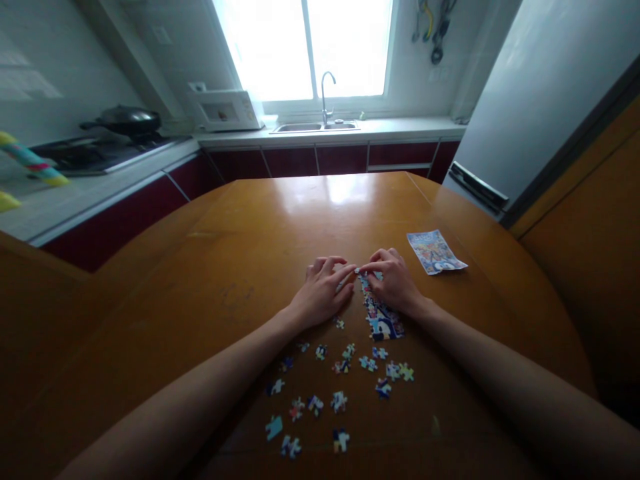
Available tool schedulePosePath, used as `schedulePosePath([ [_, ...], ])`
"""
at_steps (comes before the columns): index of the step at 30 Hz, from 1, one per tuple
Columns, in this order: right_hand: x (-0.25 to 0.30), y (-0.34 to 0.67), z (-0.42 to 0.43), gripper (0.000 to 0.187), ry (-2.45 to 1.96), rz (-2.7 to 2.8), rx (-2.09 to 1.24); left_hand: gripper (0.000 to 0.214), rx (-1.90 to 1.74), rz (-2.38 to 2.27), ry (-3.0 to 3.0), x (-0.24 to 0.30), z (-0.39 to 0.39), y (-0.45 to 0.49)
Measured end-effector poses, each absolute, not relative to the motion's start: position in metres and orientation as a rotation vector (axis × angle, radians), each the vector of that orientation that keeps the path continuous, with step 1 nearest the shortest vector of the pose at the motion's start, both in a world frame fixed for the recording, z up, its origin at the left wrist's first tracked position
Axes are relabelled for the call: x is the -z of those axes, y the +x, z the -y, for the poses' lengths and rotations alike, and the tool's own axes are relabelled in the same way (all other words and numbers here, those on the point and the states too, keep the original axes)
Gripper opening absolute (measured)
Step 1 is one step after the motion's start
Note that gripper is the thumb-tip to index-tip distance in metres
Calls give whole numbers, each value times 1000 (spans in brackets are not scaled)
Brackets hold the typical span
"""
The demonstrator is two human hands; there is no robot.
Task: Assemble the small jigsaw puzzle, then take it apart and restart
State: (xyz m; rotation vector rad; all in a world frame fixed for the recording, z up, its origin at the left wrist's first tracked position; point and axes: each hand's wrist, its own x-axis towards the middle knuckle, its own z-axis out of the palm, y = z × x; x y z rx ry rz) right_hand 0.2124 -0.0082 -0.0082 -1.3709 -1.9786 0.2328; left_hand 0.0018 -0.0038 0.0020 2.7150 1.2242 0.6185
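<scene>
A partly joined jigsaw puzzle (384,327) lies on the table as a narrow strip running away from me. At its far left corner, my left hand (325,290) has the index fingertip against a small puzzle piece (357,271), its fingers curled and thumb lower down. My right hand (393,280) rests over the strip's far right side, with index finger and thumb at the same corner. Its palm and fingers hide part of the joined puzzle. Just below my left hand lies a loose puzzle piece (339,323).
Several loose pieces (339,401) are scattered on the near part of the wooden table (280,220). A creased picture sheet (436,252) lies to the right. Beyond the table are a sink (300,127), a microwave (227,110), a stove with a pan (131,120) and a fridge (530,100).
</scene>
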Motion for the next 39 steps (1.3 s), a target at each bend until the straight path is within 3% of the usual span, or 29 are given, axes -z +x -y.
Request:
schedulePosePath([
  [22,14,215,6,27,-1329,1914,-274,27,-696,-1260,2705,2,5,2],
  [39,12,213,9,19,-1356,1973,-285,24,-680,-1300,2692,0,6,3],
])
